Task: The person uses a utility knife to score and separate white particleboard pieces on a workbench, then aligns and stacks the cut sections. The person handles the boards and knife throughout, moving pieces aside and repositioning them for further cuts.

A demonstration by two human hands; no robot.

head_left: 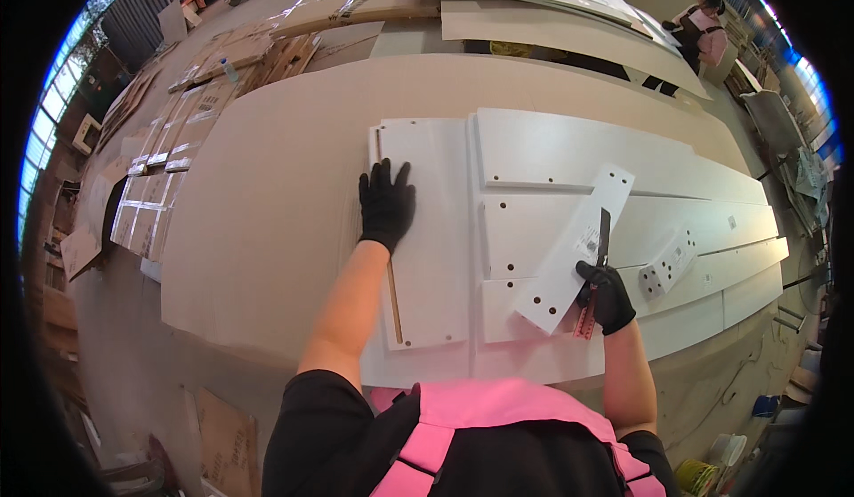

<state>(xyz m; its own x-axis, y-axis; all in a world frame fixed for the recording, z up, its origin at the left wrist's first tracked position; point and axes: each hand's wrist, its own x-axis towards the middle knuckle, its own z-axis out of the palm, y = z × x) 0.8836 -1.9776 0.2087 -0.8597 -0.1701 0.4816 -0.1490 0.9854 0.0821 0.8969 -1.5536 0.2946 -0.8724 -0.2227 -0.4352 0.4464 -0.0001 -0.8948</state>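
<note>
- Head view: our right hand (608, 301) is closed round the handle of a knife (604, 234), dark blade pointing away from us.
- Knife lies over the narrow board (569, 248); can't tell if the blade touches it.
- Key relation: narrow board sits left of and beyond our right hand, which is at its right edge. Our left hand is well apart from it, so the right is nearer.
- Narrow board's long axis slants, near-left to far-right, holes at both ends. It lies across the white panels (712, 185), which fan out rightward.
- Small block (669, 263), also drilled, sits on those panels, right of the narrow board, just beyond our right hand.
- Our left hand (388, 203) has nothing gripped: fingers a little spread, palm down at the left edge of the left panel (433, 230).
- Left panel's long axis runs away from us; a brown strip (397, 315) follows its left edge, partly hidden by our hand and forearm.
- Surface: broad tan sheet (258, 221) under the white pieces, bare to the left.
- Room: cartons (156, 203) on the left, more boards (551, 25) beyond, a co-worker (703, 30) far right.
</note>
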